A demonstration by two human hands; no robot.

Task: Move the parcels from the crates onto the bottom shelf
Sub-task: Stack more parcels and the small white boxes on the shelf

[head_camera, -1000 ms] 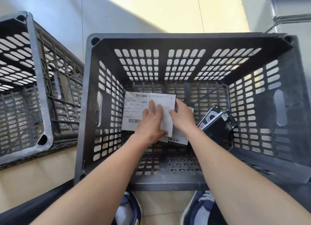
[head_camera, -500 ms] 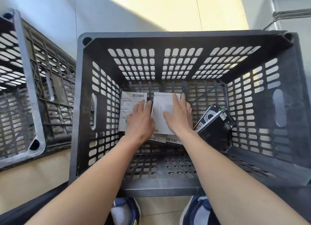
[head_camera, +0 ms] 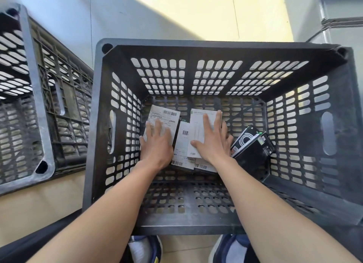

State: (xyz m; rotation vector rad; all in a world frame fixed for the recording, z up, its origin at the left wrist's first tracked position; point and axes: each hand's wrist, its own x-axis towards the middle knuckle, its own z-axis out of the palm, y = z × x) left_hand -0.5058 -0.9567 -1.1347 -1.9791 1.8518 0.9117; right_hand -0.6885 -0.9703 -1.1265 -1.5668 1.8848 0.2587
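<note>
Now spreading both flat, open hands, left hand [head_camera: 156, 143] and right hand [head_camera: 213, 140], apart, separating two labelled parcels [head_camera: 165, 119] in the crate [head_camera: 196, 44] for lifting.

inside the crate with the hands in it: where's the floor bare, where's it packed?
Bare: the near strip of the crate floor, between the parcels and the near wall, and a band along the far wall. Crowded: the middle, where the left hand and right hand lie flat on overlapping white parcels, and the right, where the black box leans.
</note>
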